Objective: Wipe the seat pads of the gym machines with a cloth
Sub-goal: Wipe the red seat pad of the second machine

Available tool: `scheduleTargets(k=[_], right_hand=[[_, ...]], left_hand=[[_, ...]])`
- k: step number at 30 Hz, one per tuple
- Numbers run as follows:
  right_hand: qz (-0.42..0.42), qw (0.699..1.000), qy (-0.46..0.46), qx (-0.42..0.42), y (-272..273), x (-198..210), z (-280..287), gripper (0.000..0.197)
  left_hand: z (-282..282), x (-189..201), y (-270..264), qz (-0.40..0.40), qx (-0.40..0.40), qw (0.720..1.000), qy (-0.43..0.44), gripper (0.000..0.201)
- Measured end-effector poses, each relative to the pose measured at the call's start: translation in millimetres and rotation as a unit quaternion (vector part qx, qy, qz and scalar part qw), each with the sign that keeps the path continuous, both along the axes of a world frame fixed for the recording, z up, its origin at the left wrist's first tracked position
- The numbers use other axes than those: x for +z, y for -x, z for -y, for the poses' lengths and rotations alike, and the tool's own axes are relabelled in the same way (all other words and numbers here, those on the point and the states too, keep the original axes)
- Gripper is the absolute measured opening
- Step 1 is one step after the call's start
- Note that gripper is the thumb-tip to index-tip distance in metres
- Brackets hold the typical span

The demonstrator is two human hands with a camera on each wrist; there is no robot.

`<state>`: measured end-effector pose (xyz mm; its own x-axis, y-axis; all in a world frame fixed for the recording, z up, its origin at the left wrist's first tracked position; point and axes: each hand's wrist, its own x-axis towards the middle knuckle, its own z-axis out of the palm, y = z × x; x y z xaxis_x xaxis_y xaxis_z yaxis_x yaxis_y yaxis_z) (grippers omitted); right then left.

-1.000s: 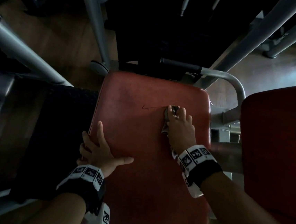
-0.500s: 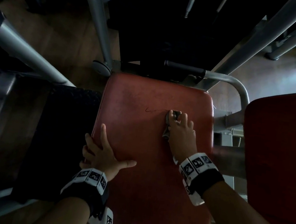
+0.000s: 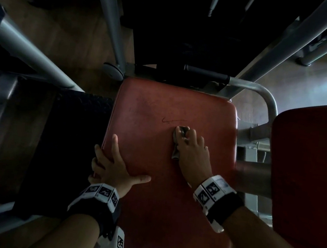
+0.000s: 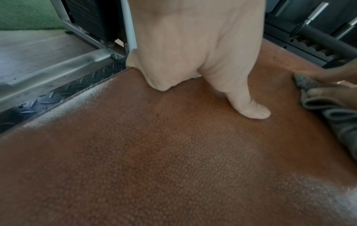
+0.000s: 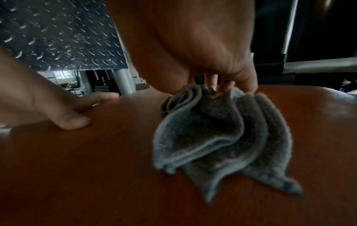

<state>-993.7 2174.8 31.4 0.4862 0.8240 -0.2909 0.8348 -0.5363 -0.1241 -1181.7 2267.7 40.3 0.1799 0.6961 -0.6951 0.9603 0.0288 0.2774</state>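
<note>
On the red-brown textured vinyl seat pad (image 3: 151, 202), toward its far right part, I see my right hand (image 3: 192, 152) pinching the folded grey terry cloth (image 5: 222, 137) against it. My left hand (image 3: 112, 169) lies flat, fingers spread, at the left edge.
</note>
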Motion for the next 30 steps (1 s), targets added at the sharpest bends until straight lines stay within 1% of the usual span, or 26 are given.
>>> scheduleTargets(k=[2, 4, 7, 9, 11, 13, 18, 24, 27, 30], right_hand=[[0.006, 1.0, -0.007, -0.007, -6, -1, -3, 0.065], [0.0, 0.999, -0.012, -0.039, -15, 0, -14, 0.065], [-0.001, 0.997, -0.012, -0.075, -12, 1, -26, 0.06], [-0.002, 0.998, 0.002, -0.069, -5, 1, -24, 0.059], [-0.007, 0.998, 0.019, -0.055, -4, 2, -16, 0.064], [-0.014, 0.998, 0.018, -0.062, -10, 4, -13, 0.067], [-0.013, 0.995, -0.015, -0.1, -16, 7, -28, 0.053], [-0.026, 0.997, 0.026, -0.071, -8, 11, 7, 0.06], [-0.036, 0.996, 0.019, -0.079, -14, 12, -2, 0.059], [-0.026, 0.995, 0.003, -0.097, -15, 9, -17, 0.056]], left_hand=[[0, 0, 1, 0.001, 0.0, 1.0, -0.003, 0.157], [0, 0, 1, 0.003, 0.001, 1.0, -0.001, 0.157], [0, 0, -1, -0.004, 0.001, 1.0, -0.001, 0.156], [0, 0, -2, -0.005, 0.0, 1.0, -0.006, 0.156], [1, 0, -2, -0.002, 0.003, 1.0, -0.009, 0.156], [1, 0, -1, 0.001, 0.005, 1.0, -0.008, 0.156], [0, -1, -1, 0.006, 0.006, 1.0, 0.004, 0.157], [1, -1, -1, 0.003, 0.003, 1.0, -0.005, 0.157], [0, -1, -1, 0.003, 0.007, 1.0, -0.003, 0.156], [1, -2, -2, 0.005, 0.013, 1.0, 0.0, 0.157]])
